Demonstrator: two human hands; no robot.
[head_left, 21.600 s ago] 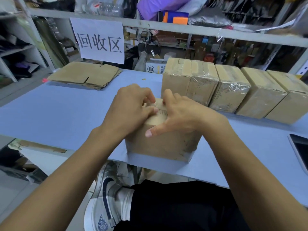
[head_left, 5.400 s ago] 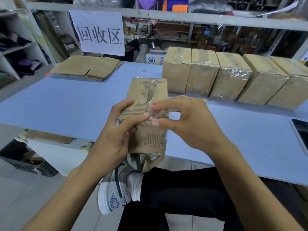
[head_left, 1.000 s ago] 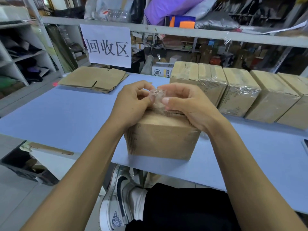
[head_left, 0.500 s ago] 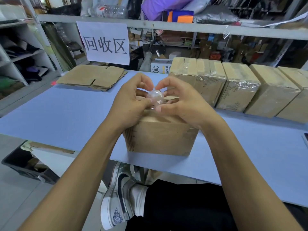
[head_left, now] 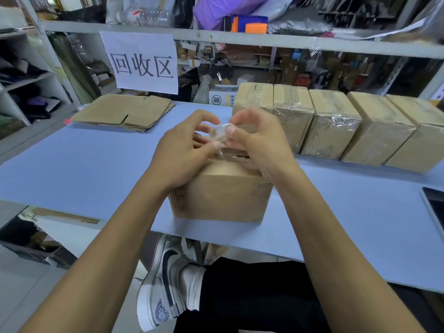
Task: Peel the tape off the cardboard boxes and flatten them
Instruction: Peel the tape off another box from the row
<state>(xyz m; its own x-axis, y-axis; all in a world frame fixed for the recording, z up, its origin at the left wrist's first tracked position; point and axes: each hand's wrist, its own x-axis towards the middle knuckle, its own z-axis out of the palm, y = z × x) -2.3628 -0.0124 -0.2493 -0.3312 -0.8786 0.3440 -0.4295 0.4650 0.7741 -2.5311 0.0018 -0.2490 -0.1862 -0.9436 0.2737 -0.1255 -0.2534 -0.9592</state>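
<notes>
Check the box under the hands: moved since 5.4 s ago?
Yes. Then it was held up off the table edge; now the box stands on the blue table at its near edge, in front of the row of taped boxes.

A pale blue worktop (head_left: 72,169) spans the middle of the frame. Behind it, a grey metal shelf (head_left: 312,43) runs across the top, crowded with bags and clutter. A white paper sign (head_left: 140,62) with three Chinese characters hangs upper left. White shelving (head_left: 28,80) stands at far left above grey floor (head_left: 19,292).
</notes>
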